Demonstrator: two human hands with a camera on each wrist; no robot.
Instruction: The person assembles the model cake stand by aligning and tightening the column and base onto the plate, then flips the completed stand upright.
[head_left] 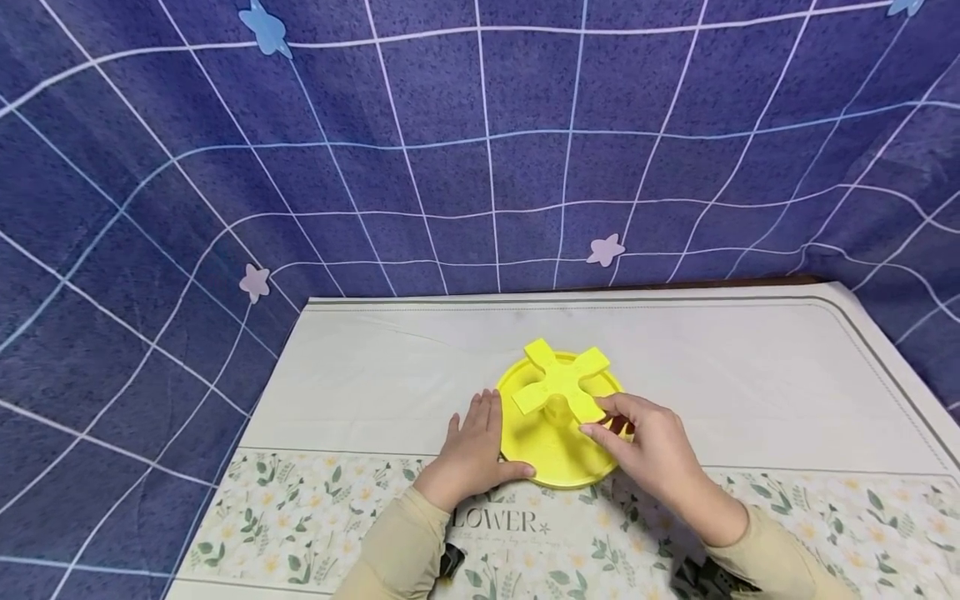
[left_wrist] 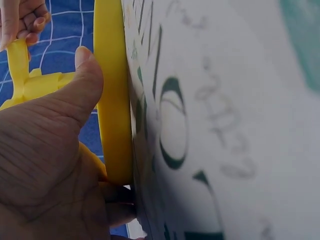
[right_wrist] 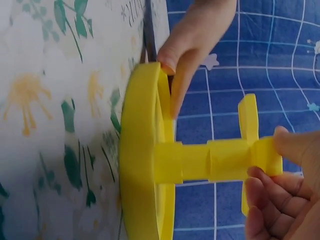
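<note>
A round yellow plastic base (head_left: pixel 555 462) with a raised rim lies on the table. From its middle rises a short stepped post (right_wrist: pixel 195 162), topped by a four-armed yellow cross piece (head_left: pixel 561 379). My right hand (head_left: pixel 652 433) pinches the near right arm of the cross between thumb and fingers. At the base's left side rests my left hand (head_left: pixel 476 454), fingers straight along the rim and thumb on the front edge. The left wrist view shows that thumb (left_wrist: pixel 86 75) lying over the rim.
Under the base is a white table cover (head_left: pixel 390 367) with a floral band (head_left: pixel 300 517) and printed lettering. A blue grid curtain (head_left: pixel 450 183) with star shapes hangs behind the table and along its sides.
</note>
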